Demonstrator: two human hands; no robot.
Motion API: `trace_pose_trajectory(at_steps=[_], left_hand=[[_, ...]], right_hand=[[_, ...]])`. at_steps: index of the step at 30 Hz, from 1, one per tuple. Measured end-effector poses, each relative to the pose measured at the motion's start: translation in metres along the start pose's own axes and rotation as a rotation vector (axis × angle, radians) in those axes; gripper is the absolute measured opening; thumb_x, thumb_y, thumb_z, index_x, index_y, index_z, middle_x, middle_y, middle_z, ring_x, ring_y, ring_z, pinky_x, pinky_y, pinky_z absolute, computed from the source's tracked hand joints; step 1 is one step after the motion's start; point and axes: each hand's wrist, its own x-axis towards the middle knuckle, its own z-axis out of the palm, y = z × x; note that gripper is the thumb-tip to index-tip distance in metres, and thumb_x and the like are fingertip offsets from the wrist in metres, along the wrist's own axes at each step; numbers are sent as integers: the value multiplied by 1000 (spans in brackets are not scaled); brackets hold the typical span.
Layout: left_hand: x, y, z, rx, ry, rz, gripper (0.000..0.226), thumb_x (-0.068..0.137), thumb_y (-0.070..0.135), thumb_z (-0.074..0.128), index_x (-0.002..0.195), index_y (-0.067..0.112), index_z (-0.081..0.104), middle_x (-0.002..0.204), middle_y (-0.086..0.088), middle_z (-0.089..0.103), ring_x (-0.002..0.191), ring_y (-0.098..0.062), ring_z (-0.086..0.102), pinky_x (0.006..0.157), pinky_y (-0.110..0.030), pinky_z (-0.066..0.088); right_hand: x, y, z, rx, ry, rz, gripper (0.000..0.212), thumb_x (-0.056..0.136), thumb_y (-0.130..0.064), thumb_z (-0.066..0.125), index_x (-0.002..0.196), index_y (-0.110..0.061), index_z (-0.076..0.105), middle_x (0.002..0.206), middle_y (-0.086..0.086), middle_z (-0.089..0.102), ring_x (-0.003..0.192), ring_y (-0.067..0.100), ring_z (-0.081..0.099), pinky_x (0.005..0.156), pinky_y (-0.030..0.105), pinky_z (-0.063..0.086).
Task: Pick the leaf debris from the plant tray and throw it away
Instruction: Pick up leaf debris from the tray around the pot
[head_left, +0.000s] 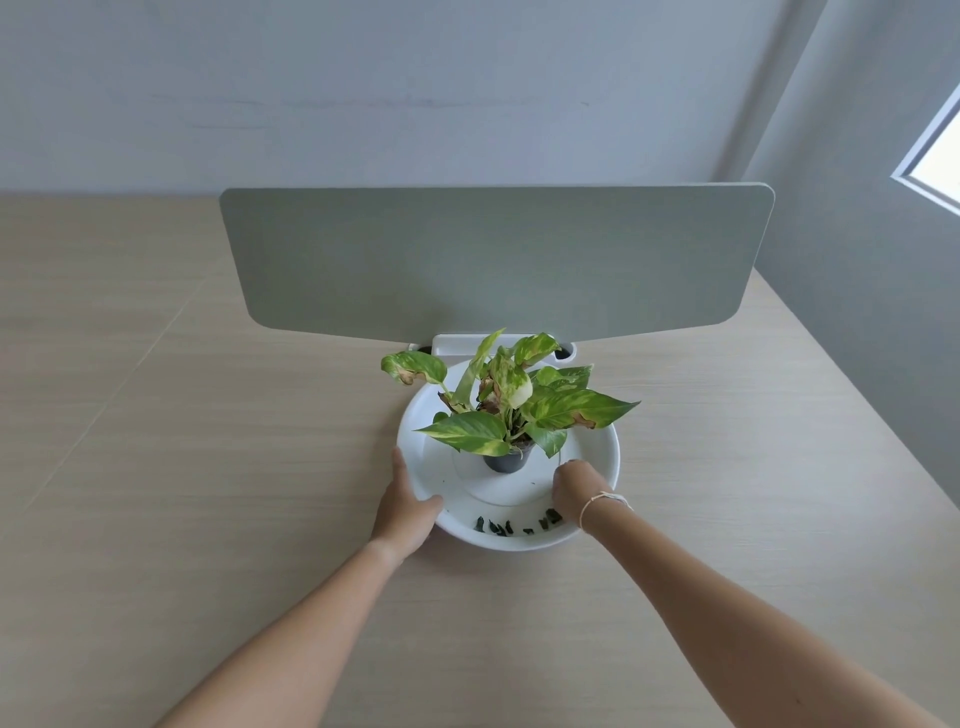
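Observation:
A round white plant tray (614, 457) sits on the table, and a small dark pot (506, 460) with a green and yellow leafy plant (519, 405) stands at its middle. Several dark bits of leaf debris (501, 528) lie along the tray's near inner edge. My left hand (405, 504) grips the tray's left rim, thumb over the rim and fingers outside. My right hand (574, 491) reaches into the tray's right side with its fingers bent downward beside the rightmost debris. The fingertips are hidden, so any hold on a piece is not visible.
A grey-green divider panel (493, 260) stands upright just behind the tray on a white bracket (452, 343). The light wooden table (208, 467) spreads wide to the left and right. A window (935, 156) is at the far right.

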Motion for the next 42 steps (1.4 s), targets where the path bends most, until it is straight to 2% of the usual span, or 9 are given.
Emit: trace_pose_trajectory(at_steps=[4, 8, 13, 19, 25, 31, 35, 38, 42], left_hand=[[-1, 3, -1, 26, 10, 16, 69, 81, 8, 54, 138, 32, 23, 95, 13, 60, 78, -16, 59, 60, -29, 51], [0, 5, -2, 49, 46, 2, 69, 75, 11, 57, 137, 27, 31, 108, 1, 63, 91, -20, 61, 63, -24, 50], [9, -5, -1, 154, 82, -42, 84, 59, 34, 54, 138, 38, 25, 115, -6, 57, 98, -29, 60, 82, -44, 56], [-3, 9, 3, 331, 156, -39, 80, 79, 22, 59, 148, 28, 21, 135, -10, 35, 122, -34, 42, 90, -36, 44], [-1, 16, 6, 671, 231, 171, 46, 86, 23, 52, 132, 19, 54, 139, -5, 41, 125, -28, 36, 100, -32, 39], [2, 30, 18, 838, 20, 290, 33, 88, 13, 41, 107, 9, 68, 112, -6, 63, 105, -25, 54, 83, -30, 45], [7, 38, 31, 880, -189, 207, 20, 86, 13, 46, 91, 6, 65, 100, -6, 63, 100, -27, 61, 77, -31, 46], [10, 43, 43, 900, -282, 115, 15, 83, 14, 50, 69, 10, 51, 75, -3, 55, 90, -28, 65, 66, -27, 41], [12, 48, 53, 893, -294, 87, 27, 84, 27, 59, 66, 11, 45, 63, 3, 41, 80, -27, 60, 63, -27, 38]], right_hand=[[-2, -7, 3, -40, -18, -14, 19, 90, -8, 42, 101, -5, 58, 86, 5, 55, 81, 21, 52, 79, 28, 46], [-4, -18, 11, -76, -44, -29, 17, 84, -26, 58, 79, -11, 51, 81, 3, 43, 81, 20, 48, 68, 25, 41], [-2, -23, 21, -170, -26, -43, 41, 84, -28, 62, 117, -4, 56, 122, 12, 52, 111, 25, 58, 88, 27, 47], [-3, -23, 21, -91, 17, -44, 32, 92, -4, 42, 122, -1, 53, 130, 15, 53, 120, 28, 54, 97, 29, 43], [-5, -20, 22, -112, 37, -85, 32, 92, 0, 38, 120, -1, 56, 127, 15, 56, 119, 28, 55, 96, 30, 43], [-2, -15, 16, -106, -33, -40, 30, 93, -3, 37, 112, 0, 60, 119, 15, 61, 94, 27, 55, 78, 27, 43], [3, -8, 2, 299, -122, 122, 26, 94, -13, 40, 103, -11, 64, 116, 10, 65, 90, 19, 56, 56, 23, 36], [10, 5, -4, 839, -225, 207, 24, 88, -3, 54, 66, -11, 55, 73, 8, 57, 72, 17, 52, 73, 23, 45], [2, 18, -10, 1471, -331, 245, 15, 90, 9, 50, 78, 1, 54, 76, 9, 51, 68, 17, 52, 76, 23, 51]])
